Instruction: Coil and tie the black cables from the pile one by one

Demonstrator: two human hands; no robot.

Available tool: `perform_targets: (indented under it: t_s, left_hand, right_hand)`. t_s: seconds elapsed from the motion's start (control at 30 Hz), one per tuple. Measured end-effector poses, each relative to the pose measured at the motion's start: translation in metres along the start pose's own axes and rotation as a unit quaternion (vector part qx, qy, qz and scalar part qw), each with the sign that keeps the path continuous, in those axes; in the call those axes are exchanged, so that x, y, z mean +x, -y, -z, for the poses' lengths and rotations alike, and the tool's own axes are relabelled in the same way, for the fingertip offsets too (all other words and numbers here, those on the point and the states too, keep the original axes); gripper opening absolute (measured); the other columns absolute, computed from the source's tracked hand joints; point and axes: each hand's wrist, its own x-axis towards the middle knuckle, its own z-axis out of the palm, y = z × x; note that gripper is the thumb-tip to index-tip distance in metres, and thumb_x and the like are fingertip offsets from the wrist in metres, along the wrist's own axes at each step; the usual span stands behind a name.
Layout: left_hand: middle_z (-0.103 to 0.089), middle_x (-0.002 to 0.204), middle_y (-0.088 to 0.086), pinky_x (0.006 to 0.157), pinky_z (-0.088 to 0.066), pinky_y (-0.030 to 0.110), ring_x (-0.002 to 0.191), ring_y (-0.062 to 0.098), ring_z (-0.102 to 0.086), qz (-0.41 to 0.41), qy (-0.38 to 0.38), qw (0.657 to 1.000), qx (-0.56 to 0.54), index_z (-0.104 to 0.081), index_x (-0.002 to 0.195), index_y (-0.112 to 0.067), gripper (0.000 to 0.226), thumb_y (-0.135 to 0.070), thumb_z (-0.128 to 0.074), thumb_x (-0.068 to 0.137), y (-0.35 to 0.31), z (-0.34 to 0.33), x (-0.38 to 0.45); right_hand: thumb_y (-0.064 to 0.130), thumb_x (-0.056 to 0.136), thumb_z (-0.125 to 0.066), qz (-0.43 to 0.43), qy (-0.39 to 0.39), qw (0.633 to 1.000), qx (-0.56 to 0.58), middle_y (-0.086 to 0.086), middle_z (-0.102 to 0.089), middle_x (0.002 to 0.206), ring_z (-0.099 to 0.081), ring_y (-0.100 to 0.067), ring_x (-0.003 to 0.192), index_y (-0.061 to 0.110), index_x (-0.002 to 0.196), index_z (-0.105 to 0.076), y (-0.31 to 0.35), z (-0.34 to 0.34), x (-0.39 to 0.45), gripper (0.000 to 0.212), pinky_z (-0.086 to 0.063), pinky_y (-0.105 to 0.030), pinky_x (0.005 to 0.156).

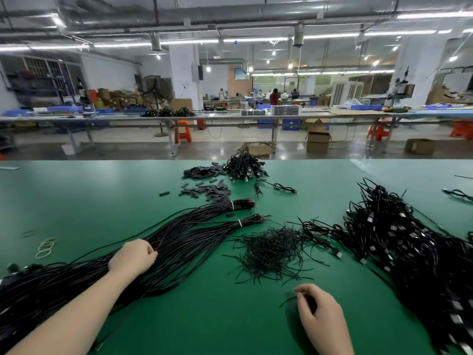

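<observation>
A long bundle of straight black cables (194, 226) lies across the green table (102, 196) from lower left to centre, bound near its far ends with two white ties. My left hand (131, 256) rests on this bundle with fingers curled, pinching a cable out of it. A heap of short black twist ties (271, 249) sits in the middle. My right hand (320, 316) is at the lower centre, fingers curled, pinching one thin black tie. A big pile of coiled black cables with USB plugs (399, 242) fills the right side.
A small heap of coiled cables (243, 166) and several flat dark pieces (204, 180) lie farther back. Rubber bands (46, 248) lie at the left. Beyond the table's far edge are other workbenches, cardboard boxes and people at a distance.
</observation>
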Motion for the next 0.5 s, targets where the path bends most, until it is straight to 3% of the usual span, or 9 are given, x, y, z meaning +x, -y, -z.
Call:
perform_targets:
  t_s: [0.07,0.1,0.17,0.2,0.27,0.33,0.43,0.5]
  left_hand:
    - [-0.071,0.085,-0.003,0.067,-0.051,0.028,0.075,0.016,-0.065,0.020,-0.048,0.989,-0.140,-0.066,0.086,-0.023,0.017,-0.031,-0.055,0.095,0.002,0.012,0.007]
    - [-0.071,0.084,0.003,0.064,-0.050,0.028,0.070,0.018,-0.066,0.041,-0.077,0.962,-0.258,-0.063,0.090,-0.017,0.017,-0.025,-0.050,0.097,0.003,0.024,0.011]
    - [-0.064,0.074,0.010,0.056,-0.047,0.029,0.050,0.014,-0.062,0.079,-0.151,0.863,-0.475,-0.055,0.101,-0.006,0.019,-0.018,-0.041,0.101,0.004,0.059,0.015]
    - [-0.057,0.071,0.010,0.053,-0.043,0.029,0.042,0.011,-0.057,0.079,-0.210,0.819,-0.528,-0.053,0.104,-0.006,0.020,-0.019,-0.039,0.101,0.006,0.079,0.017]
    - [-0.053,0.072,0.005,0.050,-0.037,0.030,0.044,0.011,-0.050,0.049,-0.329,0.773,-0.540,-0.053,0.099,-0.016,0.016,-0.026,-0.040,0.098,0.009,0.122,0.013]
    - [-0.053,0.069,-0.004,0.047,-0.038,0.030,0.049,0.007,-0.049,-0.011,-0.400,0.744,-0.535,-0.049,0.086,-0.028,0.011,-0.033,-0.043,0.095,0.005,0.165,-0.003]
    - [-0.054,0.055,-0.009,0.042,-0.036,0.022,0.044,0.002,-0.045,-0.131,-0.405,0.723,-0.544,-0.047,0.086,-0.034,0.009,-0.040,-0.046,0.093,-0.011,0.210,-0.041]
    - [-0.057,0.055,-0.012,0.041,-0.037,0.017,0.045,0.001,-0.046,-0.218,-0.356,0.736,-0.533,-0.048,0.091,-0.037,0.006,-0.041,-0.048,0.095,-0.028,0.225,-0.069]
  right_hand:
    - [0.020,0.091,-0.061,-0.002,-0.008,1.000,0.001,0.017,-0.064,0.082,-0.061,-0.003,0.071,0.035,0.092,-0.063,0.001,0.001,-0.001,0.016,-0.046,-0.014,0.059]
    - [0.020,0.092,-0.060,0.000,-0.014,1.000,0.001,0.017,-0.064,0.082,-0.062,-0.005,0.069,0.035,0.092,-0.064,0.001,0.001,-0.001,0.015,-0.047,-0.015,0.059]
    - [0.021,0.092,-0.060,0.000,-0.018,1.000,0.007,0.017,-0.064,0.083,-0.061,-0.003,0.070,0.035,0.092,-0.063,0.002,0.002,-0.002,0.015,-0.048,-0.016,0.058]
    - [0.020,0.092,-0.060,-0.002,-0.020,1.000,0.010,0.017,-0.064,0.083,-0.061,-0.002,0.071,0.035,0.092,-0.063,0.002,0.002,-0.002,0.015,-0.047,-0.015,0.057]
    - [0.019,0.092,-0.060,-0.007,-0.019,1.000,0.012,0.016,-0.064,0.081,-0.060,0.001,0.071,0.035,0.091,-0.062,0.002,0.002,-0.003,0.016,-0.046,-0.014,0.054]
    - [0.017,0.092,-0.061,-0.007,-0.020,1.000,0.014,0.015,-0.065,0.083,-0.059,-0.001,0.067,0.034,0.093,-0.062,0.004,0.004,-0.006,0.017,-0.045,-0.014,0.054]
    - [0.013,0.092,-0.061,0.033,-0.042,0.999,0.005,0.014,-0.064,0.096,-0.058,-0.002,0.090,0.026,0.105,-0.063,0.019,0.007,-0.010,0.019,-0.045,-0.017,0.076]
    - [0.019,0.092,-0.061,0.089,-0.030,0.995,0.035,0.014,-0.064,0.096,-0.057,-0.002,0.089,0.032,0.105,-0.060,0.056,0.008,-0.015,0.019,-0.045,-0.020,0.077]
